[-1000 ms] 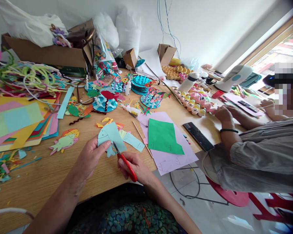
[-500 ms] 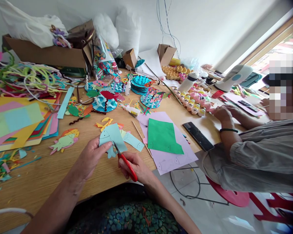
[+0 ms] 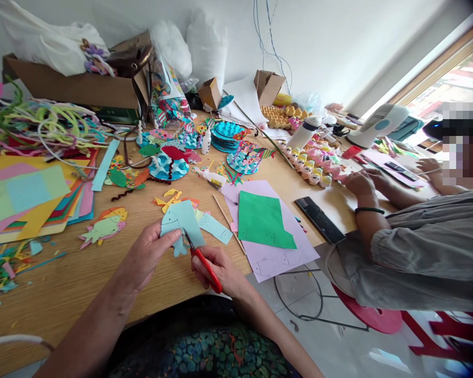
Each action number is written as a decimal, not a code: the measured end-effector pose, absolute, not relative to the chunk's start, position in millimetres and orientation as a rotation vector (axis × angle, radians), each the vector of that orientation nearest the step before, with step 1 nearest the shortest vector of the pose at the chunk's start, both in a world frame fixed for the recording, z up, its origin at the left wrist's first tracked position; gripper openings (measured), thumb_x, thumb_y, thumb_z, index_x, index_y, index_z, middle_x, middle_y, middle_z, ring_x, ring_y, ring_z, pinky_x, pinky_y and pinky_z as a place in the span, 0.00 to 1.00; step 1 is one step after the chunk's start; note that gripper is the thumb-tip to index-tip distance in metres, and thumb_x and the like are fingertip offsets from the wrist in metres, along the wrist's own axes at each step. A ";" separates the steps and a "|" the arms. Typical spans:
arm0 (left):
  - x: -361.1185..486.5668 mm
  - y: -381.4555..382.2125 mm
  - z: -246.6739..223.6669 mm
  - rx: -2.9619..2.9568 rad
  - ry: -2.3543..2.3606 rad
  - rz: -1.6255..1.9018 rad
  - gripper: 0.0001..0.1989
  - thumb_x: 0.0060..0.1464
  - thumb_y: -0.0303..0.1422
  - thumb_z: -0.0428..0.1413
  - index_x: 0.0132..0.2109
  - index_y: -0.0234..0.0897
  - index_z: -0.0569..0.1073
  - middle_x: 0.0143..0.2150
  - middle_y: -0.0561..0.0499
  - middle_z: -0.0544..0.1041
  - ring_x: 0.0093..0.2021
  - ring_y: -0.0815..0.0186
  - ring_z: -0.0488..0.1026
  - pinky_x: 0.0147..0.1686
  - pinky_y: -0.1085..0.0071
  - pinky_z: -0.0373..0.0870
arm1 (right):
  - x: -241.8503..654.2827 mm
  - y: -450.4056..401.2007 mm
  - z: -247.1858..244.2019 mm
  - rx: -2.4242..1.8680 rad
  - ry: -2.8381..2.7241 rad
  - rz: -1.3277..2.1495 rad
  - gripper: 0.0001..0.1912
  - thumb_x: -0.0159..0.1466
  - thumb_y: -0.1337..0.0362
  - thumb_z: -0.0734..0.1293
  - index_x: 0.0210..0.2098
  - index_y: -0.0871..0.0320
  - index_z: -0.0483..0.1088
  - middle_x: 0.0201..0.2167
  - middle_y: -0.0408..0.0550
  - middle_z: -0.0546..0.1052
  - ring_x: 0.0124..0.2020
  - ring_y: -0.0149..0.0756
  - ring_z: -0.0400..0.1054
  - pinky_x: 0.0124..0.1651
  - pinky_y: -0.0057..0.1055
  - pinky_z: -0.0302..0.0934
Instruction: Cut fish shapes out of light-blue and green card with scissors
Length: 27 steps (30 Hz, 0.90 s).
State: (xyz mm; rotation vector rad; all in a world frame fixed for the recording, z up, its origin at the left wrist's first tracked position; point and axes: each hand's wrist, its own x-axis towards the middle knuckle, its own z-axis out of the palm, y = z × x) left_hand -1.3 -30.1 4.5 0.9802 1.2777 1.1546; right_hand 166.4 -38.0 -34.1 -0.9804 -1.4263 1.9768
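Note:
My left hand (image 3: 154, 251) pinches a light blue paper (image 3: 189, 219) at its left edge, thumb on top. The paper has a fish outline drawn on it and a cut tail-like part hanging at its lower side. My right hand (image 3: 214, 266) is closed round the handles of red scissors (image 3: 207, 265), whose blades lie at the cut in the paper. Just right of the paper is a light blue strip (image 3: 216, 228) with drawn fish. Farther right, a green sheet (image 3: 261, 218) rests on a purple sheet (image 3: 265, 269) with pencilled fish.
Stacked coloured paper (image 3: 35, 197), paper scraps (image 3: 8, 268) and cut paper fish (image 3: 107, 227) lie at left. Blue decorated discs (image 3: 168, 167) and a glue bottle (image 3: 206, 142) stand behind. A black phone (image 3: 320, 219) lies near another person's hand (image 3: 360, 186).
The scissors and blue paper have barely moved. At the far right, the other person's head and far hand have shifted slightly.

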 end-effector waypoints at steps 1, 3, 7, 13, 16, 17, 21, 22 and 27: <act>-1.5 -30.0 4.1 0.984 1.275 1.154 0.06 0.41 0.35 0.61 0.25 0.37 0.76 0.23 0.52 0.76 0.26 0.65 0.68 0.29 0.70 0.66 | 166.3 -38.1 -34.1 -0.979 -1.428 1.975 0.26 0.58 0.40 0.65 0.23 0.57 0.60 0.16 0.37 0.61 0.17 0.24 0.53 0.20 0.24 0.48; -1.9 -29.7 3.4 0.992 1.268 1.151 0.06 0.41 0.35 0.61 0.25 0.37 0.76 0.23 0.52 0.76 0.27 0.64 0.69 0.29 0.70 0.66 | 166.2 -38.1 -34.0 -0.970 -1.430 1.972 0.26 0.59 0.40 0.64 0.22 0.57 0.59 0.16 0.37 0.60 0.16 0.24 0.53 0.19 0.25 0.47; -4.0 -28.9 1.4 1.007 1.251 1.142 0.06 0.43 0.35 0.61 0.24 0.38 0.75 0.22 0.53 0.75 0.26 0.65 0.68 0.28 0.71 0.65 | 166.5 -37.8 -33.7 -0.975 -1.448 1.952 0.26 0.59 0.43 0.65 0.20 0.57 0.57 0.15 0.37 0.59 0.16 0.24 0.51 0.19 0.24 0.46; -8.3 -26.9 -1.2 1.049 1.240 1.118 0.06 0.43 0.35 0.60 0.23 0.39 0.75 0.20 0.53 0.73 0.24 0.65 0.66 0.27 0.71 0.63 | 166.5 -37.7 -34.1 -1.015 -1.479 1.920 0.24 0.60 0.46 0.65 0.20 0.57 0.57 0.16 0.37 0.59 0.17 0.25 0.51 0.20 0.25 0.46; -9.2 -26.2 0.2 1.062 1.238 1.106 0.06 0.43 0.35 0.60 0.22 0.39 0.74 0.20 0.54 0.73 0.23 0.66 0.66 0.27 0.71 0.63 | 166.3 -37.8 -34.4 -1.024 -1.493 1.915 0.23 0.61 0.47 0.65 0.20 0.57 0.58 0.16 0.37 0.58 0.18 0.25 0.50 0.20 0.25 0.45; -9.5 -26.1 0.8 1.067 1.239 1.101 0.06 0.43 0.35 0.60 0.22 0.39 0.74 0.20 0.54 0.72 0.23 0.66 0.65 0.27 0.71 0.63 | 166.3 -37.7 -34.5 -1.025 -1.498 1.917 0.23 0.61 0.47 0.65 0.21 0.57 0.58 0.16 0.37 0.58 0.18 0.25 0.50 0.20 0.25 0.45; -11.1 -25.7 1.5 1.099 1.257 1.072 0.07 0.43 0.35 0.59 0.22 0.39 0.73 0.19 0.55 0.71 0.23 0.67 0.64 0.26 0.71 0.62 | 167.1 -36.9 -36.0 -1.053 -1.559 1.877 0.23 0.61 0.48 0.65 0.21 0.57 0.57 0.16 0.37 0.57 0.18 0.25 0.49 0.21 0.24 0.43; -11.6 -25.5 1.2 1.107 1.262 1.060 0.07 0.43 0.34 0.59 0.22 0.39 0.73 0.20 0.55 0.71 0.23 0.67 0.64 0.26 0.72 0.62 | 167.4 -36.7 -36.7 -1.063 -1.584 1.850 0.23 0.61 0.49 0.65 0.21 0.57 0.57 0.16 0.37 0.57 0.19 0.25 0.49 0.21 0.25 0.43; -13.5 -25.0 0.3 1.130 1.258 1.032 0.08 0.45 0.35 0.59 0.23 0.38 0.71 0.20 0.56 0.70 0.24 0.68 0.63 0.27 0.72 0.62 | 168.0 -36.7 -40.6 -1.078 -1.636 1.754 0.22 0.62 0.51 0.65 0.20 0.58 0.57 0.17 0.37 0.56 0.20 0.25 0.48 0.22 0.25 0.42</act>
